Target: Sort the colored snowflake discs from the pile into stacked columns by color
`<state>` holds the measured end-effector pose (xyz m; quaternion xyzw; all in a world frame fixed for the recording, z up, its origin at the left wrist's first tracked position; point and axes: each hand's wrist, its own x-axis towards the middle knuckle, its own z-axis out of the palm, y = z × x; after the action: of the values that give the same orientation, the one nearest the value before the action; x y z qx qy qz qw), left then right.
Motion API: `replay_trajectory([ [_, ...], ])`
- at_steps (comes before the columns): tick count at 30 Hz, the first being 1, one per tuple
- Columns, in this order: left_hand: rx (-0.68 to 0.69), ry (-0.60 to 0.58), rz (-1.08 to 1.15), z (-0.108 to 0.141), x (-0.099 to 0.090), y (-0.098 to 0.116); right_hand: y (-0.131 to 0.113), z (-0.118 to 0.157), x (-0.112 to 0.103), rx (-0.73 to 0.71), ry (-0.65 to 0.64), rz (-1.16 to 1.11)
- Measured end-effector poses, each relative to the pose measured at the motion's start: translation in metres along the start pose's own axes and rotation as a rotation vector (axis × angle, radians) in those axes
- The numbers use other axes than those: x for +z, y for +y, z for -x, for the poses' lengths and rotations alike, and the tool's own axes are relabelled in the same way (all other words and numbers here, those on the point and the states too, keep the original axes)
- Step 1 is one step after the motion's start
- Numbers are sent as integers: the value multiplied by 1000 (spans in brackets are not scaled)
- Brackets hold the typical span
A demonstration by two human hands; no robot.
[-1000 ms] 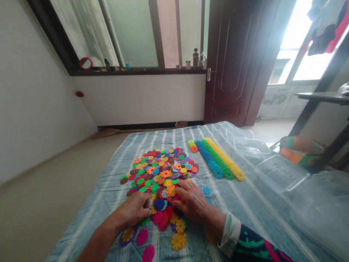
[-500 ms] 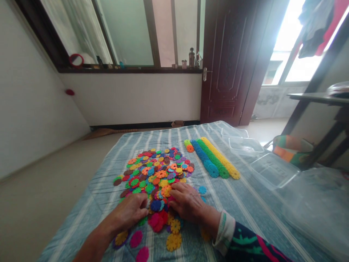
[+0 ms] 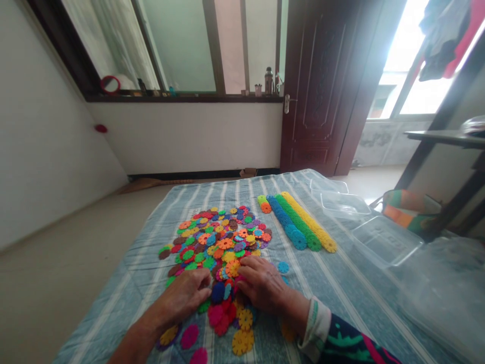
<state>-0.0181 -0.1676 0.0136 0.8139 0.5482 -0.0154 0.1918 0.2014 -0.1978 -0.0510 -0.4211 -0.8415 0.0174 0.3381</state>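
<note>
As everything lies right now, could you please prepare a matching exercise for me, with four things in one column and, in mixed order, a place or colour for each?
Things
1. Left hand
2. Right hand
3. Yellow row of discs
4. Door

Places or colours
A. Just ahead of a pale cuff
B. Dark reddish-brown
C. Close left of a dark blue disc
D. Beside the green row

Pairs: 1-C, 2-A, 3-D, 4-B

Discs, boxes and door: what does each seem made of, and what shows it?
Discs: probably matte plastic, with flat, bright colour and notched rims. Boxes: likely clear, glossy plastic; the cloth shows through. Door: dark, slightly shiny, perhaps wood by its panels, though metal is possible.
</note>
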Motion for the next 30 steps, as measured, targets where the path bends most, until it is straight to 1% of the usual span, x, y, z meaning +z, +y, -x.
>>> replay_trajectory([
  [7, 27, 35, 38, -3, 7, -8, 5, 1, 3, 12, 42, -44],
  [12, 33, 52, 62, -7, 12, -14, 13, 0, 3, 61, 153, 4],
  [16, 34, 59, 66, -8, 11, -12, 23, 1, 5, 175, 221, 58],
  [19, 34, 86, 87, -5, 7, -8, 27, 2, 5, 299, 214, 71],
  [21, 36, 145, 111, -3, 3, -6, 27, 2, 4, 366, 182, 58],
  [23, 19, 239, 163, -1, -2, -9, 27, 2, 4, 407, 146, 43],
  [25, -29, 348, 233, -1, -8, -16, 26, 1, 4, 420, 116, 32],
  [28, -137, 552, 275, -2, -14, -35, 25, 1, 4, 408, 96, 24],
  [30, -233, 717, 231, -3, -15, -48, 25, 1, 4, 389, 95, 22],
])
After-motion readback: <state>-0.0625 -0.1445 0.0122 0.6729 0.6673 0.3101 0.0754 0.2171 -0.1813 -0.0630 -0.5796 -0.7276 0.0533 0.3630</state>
